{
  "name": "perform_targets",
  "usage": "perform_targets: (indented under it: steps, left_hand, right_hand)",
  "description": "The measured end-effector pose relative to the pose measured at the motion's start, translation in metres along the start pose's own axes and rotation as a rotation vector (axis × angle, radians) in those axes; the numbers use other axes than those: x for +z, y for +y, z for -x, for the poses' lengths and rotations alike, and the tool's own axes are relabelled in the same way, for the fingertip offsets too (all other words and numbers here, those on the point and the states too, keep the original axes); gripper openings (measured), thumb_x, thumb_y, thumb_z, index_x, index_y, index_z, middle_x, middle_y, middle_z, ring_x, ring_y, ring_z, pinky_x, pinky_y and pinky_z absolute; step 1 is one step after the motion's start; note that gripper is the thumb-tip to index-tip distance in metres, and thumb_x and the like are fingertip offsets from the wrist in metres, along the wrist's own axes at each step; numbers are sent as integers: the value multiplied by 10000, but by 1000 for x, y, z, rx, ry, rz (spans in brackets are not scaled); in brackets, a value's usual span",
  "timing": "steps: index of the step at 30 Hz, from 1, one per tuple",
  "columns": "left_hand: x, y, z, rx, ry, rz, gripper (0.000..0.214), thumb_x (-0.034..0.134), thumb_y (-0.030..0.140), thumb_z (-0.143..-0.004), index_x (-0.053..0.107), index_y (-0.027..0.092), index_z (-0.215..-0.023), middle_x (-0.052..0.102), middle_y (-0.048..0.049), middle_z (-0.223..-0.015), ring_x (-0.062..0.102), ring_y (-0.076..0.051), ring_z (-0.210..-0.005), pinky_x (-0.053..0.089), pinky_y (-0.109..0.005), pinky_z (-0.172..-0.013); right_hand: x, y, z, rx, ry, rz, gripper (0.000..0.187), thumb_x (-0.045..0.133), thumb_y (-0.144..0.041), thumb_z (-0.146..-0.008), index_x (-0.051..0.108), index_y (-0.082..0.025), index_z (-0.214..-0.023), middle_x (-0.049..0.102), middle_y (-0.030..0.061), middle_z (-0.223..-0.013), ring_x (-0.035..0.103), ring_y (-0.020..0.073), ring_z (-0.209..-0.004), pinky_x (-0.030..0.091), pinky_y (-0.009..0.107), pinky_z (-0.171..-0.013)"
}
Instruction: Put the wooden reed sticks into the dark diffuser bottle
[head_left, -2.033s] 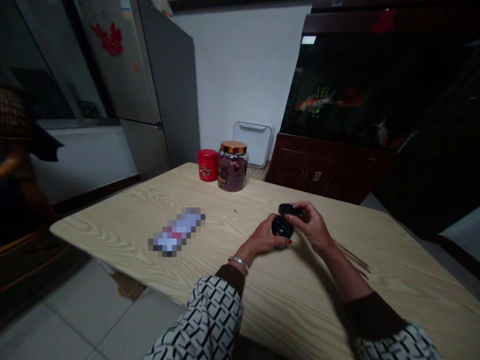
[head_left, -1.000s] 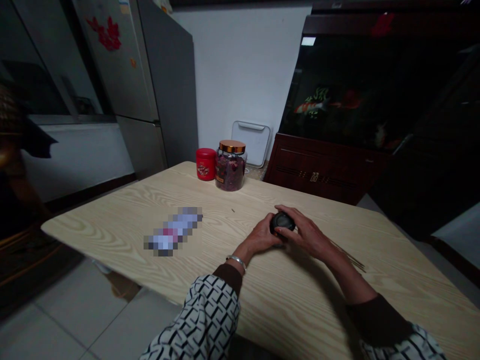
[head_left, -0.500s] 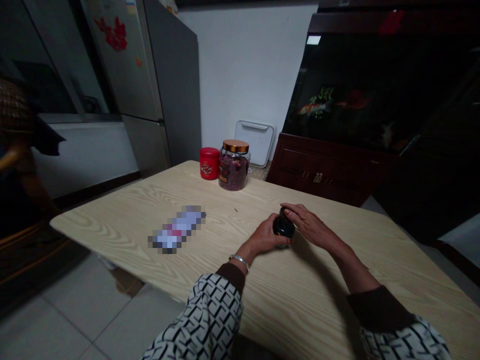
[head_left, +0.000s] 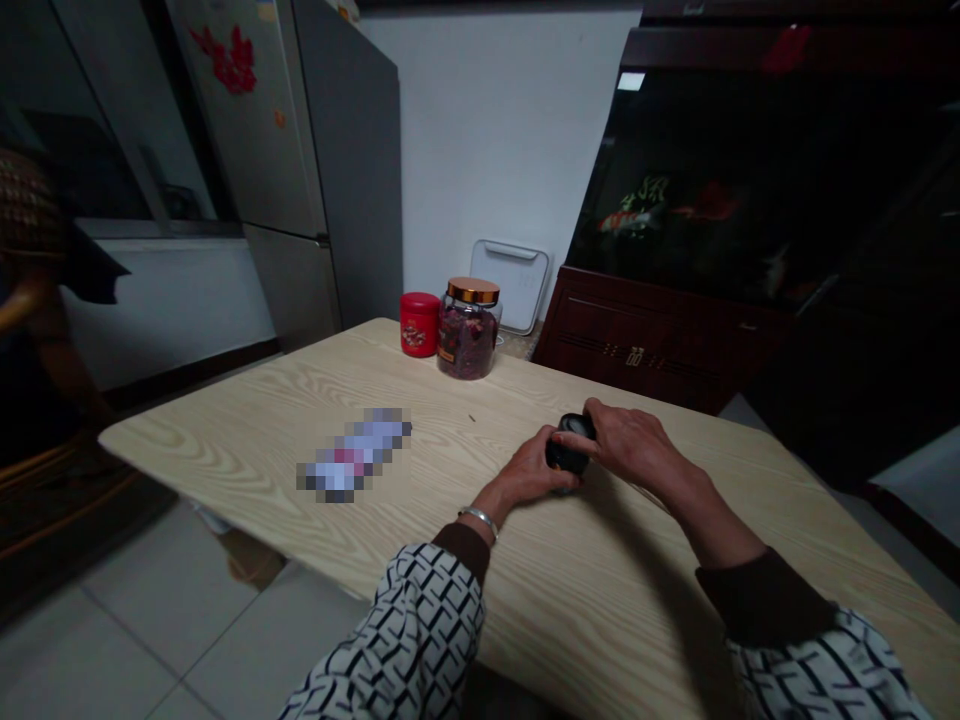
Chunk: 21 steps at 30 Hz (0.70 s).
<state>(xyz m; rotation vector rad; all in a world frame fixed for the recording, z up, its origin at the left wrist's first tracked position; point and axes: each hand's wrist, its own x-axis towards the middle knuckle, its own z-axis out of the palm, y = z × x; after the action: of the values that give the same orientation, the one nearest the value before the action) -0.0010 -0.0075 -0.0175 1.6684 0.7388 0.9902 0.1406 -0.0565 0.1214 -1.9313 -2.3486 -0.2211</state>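
Note:
A small, dark, glossy jar [head_left: 568, 459] stands on the wooden table [head_left: 450, 470] in front of me. My left hand [head_left: 529, 466] is wrapped around its body from the left. The jar's black lid [head_left: 577, 425] is gripped by my right hand [head_left: 634, 442], with the thumb across the near side and the fingers over the far edge. The lid sits at the top of the jar; whether it is loose, I cannot tell. A thin dark speck [head_left: 472, 418] lies on the table to the left of the jar.
A pixelated flat object [head_left: 356, 455] lies left on the table. At the back stand a red canister [head_left: 420, 325] and a clear jar [head_left: 469, 335] with a copper lid. Beyond are a fridge [head_left: 352, 170] and a fish tank [head_left: 697, 190]. A blurred carved chair [head_left: 37, 350] is at far left.
My right hand has shifted slightly and turned on the lid; its thumb now lies across the near side, and more of the lid's top shows. My left hand keeps its hold on the jar.

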Motion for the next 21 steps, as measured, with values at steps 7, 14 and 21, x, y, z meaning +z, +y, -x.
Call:
perform_targets:
  steps: [7, 14, 21]
  left_hand:
    - [0, 0, -1, 30, -16, 24, 669, 852, 274, -578, 540, 159, -1158, 632, -52, -1014, 578, -177, -862, 451, -272, -716]
    - [-3, 6, 1, 40, 5, -18, 713, 862, 356, -591, 543, 155, -1196, 639, -76, -1074, 578, -216, -953, 456, -307, -789]
    - [-1, 6, 1, 13, -7, 14, 719, 882, 336, -562, 546, 161, -1173, 637, -67, -1028, 582, -206, -917, 469, -320, -796]
  right_hand:
    - [14, 13, 0, -156, -40, -291, 685, 555, -611, -865, 435, -274, -1450, 569, 119, -1394, 594, 310, -1213, 468, 446, -989]
    - [4, 36, -4, -359, -142, -441, 609, 614, -373, -832, 482, -250, -1414, 566, 100, -1384, 546, 265, -1265, 438, 429, -1055]
    - [2, 26, -4, -54, -93, -171, 791, 682, -677, -718, 534, -215, -1343, 697, 153, -1160, 679, 350, -1014, 519, 476, -851]
